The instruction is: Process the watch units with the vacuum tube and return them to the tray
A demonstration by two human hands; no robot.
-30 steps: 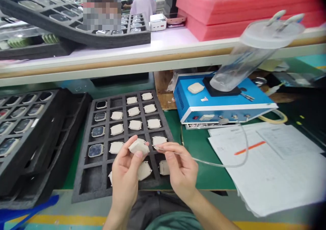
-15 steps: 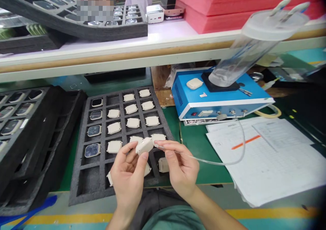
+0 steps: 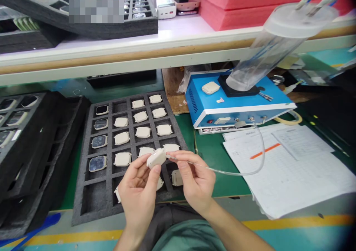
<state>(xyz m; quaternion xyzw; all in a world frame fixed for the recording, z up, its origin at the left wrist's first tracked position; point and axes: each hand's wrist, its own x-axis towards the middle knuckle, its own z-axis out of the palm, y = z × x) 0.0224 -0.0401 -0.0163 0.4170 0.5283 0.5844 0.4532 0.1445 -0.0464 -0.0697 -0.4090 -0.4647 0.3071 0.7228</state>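
My left hand [image 3: 137,191] holds a small cream square watch case [image 3: 156,157] between thumb and fingers, just above a dark foam tray [image 3: 91,195]. My right hand [image 3: 194,180] pinches the end of a thin clear tube [image 3: 250,169], with its tip against the case's right side. The tube curves right and back to a blue box [image 3: 236,106]. The tray's cells hold several more cream cases [image 3: 142,132], and its left column holds dark-faced ones [image 3: 97,163].
A clear cylinder [image 3: 264,54] leans on the blue box, beside one cream case [image 3: 210,87]. Printed sheets [image 3: 289,165] lie at the right. More foam trays [image 3: 25,139] stack at the left. A shelf [image 3: 172,47] above carries trays and pink foam [image 3: 250,2].
My left hand has turned the cream case and raised it slightly, and the tube tip in my right hand now meets its side. The view has tilted down a little.
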